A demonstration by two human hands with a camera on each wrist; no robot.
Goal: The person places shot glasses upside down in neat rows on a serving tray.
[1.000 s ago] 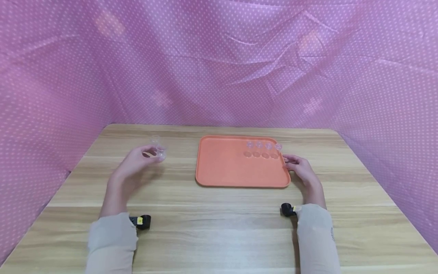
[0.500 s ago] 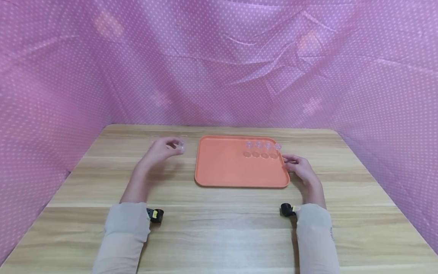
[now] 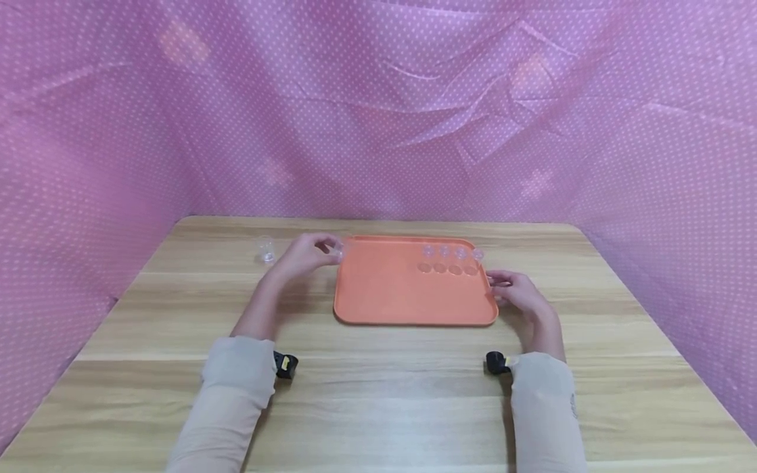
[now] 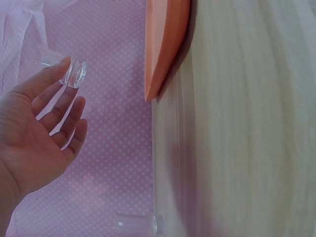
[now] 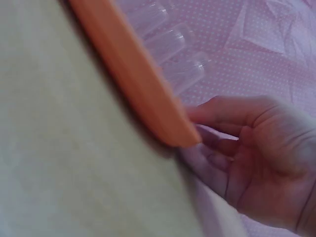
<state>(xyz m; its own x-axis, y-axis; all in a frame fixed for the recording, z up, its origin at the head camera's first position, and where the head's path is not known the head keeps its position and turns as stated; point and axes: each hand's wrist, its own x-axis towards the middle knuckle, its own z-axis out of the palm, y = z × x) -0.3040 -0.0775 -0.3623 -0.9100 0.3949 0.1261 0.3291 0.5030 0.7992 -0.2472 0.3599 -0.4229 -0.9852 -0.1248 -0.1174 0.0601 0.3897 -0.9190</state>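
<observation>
My left hand (image 3: 309,253) pinches a small clear glass (image 4: 75,74) between thumb and fingers, above the left back corner of the orange tray (image 3: 402,295). Its thick base points down toward the table. At the tray's right edge my right hand (image 3: 519,290) grips the rim, with the thumb over the edge and the other fingers curled lower, partly hidden by the tray. A row of several clear glasses (image 3: 455,259) stands along the tray's back right part, apparently mouth down. Those nearest my right hand also show as glasses (image 5: 185,74) in the right wrist view.
Another clear glass (image 3: 267,251) stands upright on the wooden table (image 3: 378,394), left of the tray and behind my left forearm. A pink dotted cloth (image 3: 378,118) hangs around the back and sides of the table.
My left hand has carried the glass rightward from the table's left side to the tray's left back corner. The other glass there has come into clear sight. My right hand keeps its place.
</observation>
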